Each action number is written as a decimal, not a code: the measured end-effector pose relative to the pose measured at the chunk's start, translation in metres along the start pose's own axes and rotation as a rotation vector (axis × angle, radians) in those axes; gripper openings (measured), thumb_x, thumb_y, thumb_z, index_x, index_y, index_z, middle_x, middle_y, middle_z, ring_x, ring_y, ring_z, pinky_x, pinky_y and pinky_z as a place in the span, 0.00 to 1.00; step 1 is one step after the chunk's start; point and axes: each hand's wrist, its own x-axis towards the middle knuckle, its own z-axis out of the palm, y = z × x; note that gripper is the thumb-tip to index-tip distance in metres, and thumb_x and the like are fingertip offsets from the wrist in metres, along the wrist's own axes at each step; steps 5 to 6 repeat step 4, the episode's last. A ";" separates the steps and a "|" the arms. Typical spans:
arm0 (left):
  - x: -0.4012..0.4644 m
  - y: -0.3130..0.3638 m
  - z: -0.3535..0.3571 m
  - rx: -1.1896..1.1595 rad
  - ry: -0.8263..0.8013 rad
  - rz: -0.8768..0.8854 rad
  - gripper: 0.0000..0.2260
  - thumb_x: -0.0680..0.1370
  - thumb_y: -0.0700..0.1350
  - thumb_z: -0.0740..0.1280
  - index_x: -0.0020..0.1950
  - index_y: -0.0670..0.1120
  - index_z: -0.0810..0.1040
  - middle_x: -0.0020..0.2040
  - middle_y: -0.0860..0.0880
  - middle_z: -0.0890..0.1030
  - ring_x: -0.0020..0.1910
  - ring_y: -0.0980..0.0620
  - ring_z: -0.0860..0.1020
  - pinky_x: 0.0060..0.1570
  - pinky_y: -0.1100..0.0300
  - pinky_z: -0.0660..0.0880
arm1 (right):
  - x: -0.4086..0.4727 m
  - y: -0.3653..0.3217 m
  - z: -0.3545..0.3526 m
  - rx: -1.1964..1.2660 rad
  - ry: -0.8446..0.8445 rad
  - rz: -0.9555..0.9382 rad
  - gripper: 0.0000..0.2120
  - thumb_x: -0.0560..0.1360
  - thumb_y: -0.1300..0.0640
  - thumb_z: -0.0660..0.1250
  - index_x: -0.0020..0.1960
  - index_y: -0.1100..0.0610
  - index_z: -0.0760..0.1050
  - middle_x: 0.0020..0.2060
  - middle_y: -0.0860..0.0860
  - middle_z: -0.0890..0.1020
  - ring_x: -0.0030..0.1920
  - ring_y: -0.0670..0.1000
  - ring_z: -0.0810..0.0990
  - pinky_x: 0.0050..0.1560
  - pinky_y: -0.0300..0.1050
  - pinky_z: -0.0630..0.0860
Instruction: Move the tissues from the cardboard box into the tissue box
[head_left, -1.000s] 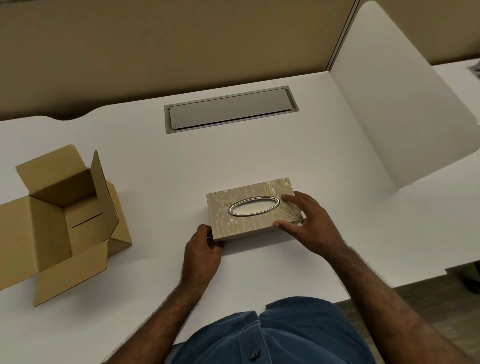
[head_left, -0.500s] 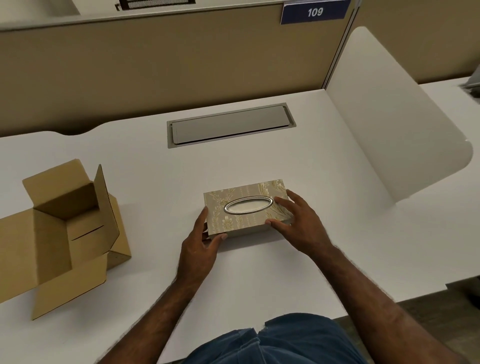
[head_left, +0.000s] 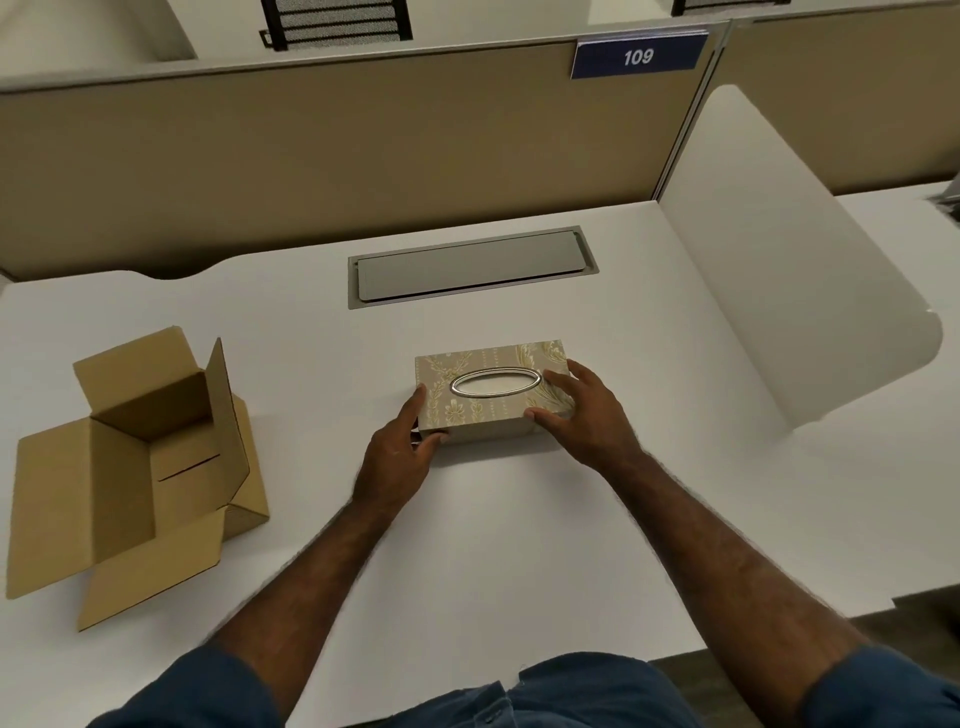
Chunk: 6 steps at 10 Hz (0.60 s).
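A beige tissue box (head_left: 483, 405) with a gold floral pattern and a silver oval opening lies flat in the middle of the white desk. My left hand (head_left: 400, 457) grips its near left corner, thumb on the front side. My right hand (head_left: 582, 415) holds its right end, fingers spread over the top. An open brown cardboard box (head_left: 156, 467) stands at the left with its flaps spread; the part of its inside that I can see holds no tissues.
A grey cable hatch (head_left: 467, 267) is set into the desk behind the tissue box. A white curved divider (head_left: 779, 249) rises on the right. A tan partition (head_left: 337, 156) with a blue "109" sign (head_left: 638, 56) closes the back.
My left hand has shifted from the box's near edge up onto its left corner. The camera has tilted up, showing more of the partition. The tissue box has barely moved.
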 end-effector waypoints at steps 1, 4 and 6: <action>0.008 0.003 -0.004 0.025 -0.015 -0.030 0.35 0.77 0.50 0.75 0.81 0.54 0.65 0.61 0.43 0.84 0.56 0.46 0.84 0.55 0.56 0.78 | 0.006 -0.006 -0.004 -0.014 -0.012 -0.004 0.35 0.74 0.38 0.78 0.77 0.49 0.76 0.82 0.53 0.71 0.78 0.57 0.73 0.74 0.53 0.72; 0.017 0.041 -0.055 0.325 0.119 0.140 0.36 0.80 0.64 0.64 0.81 0.45 0.62 0.81 0.45 0.65 0.81 0.47 0.62 0.75 0.58 0.59 | 0.037 -0.077 -0.033 -0.316 0.107 -0.219 0.40 0.77 0.30 0.69 0.81 0.52 0.71 0.84 0.55 0.69 0.82 0.58 0.70 0.77 0.59 0.71; 0.017 0.041 -0.055 0.325 0.119 0.140 0.36 0.80 0.64 0.64 0.81 0.45 0.62 0.81 0.45 0.65 0.81 0.47 0.62 0.75 0.58 0.59 | 0.037 -0.077 -0.033 -0.316 0.107 -0.219 0.40 0.77 0.30 0.69 0.81 0.52 0.71 0.84 0.55 0.69 0.82 0.58 0.70 0.77 0.59 0.71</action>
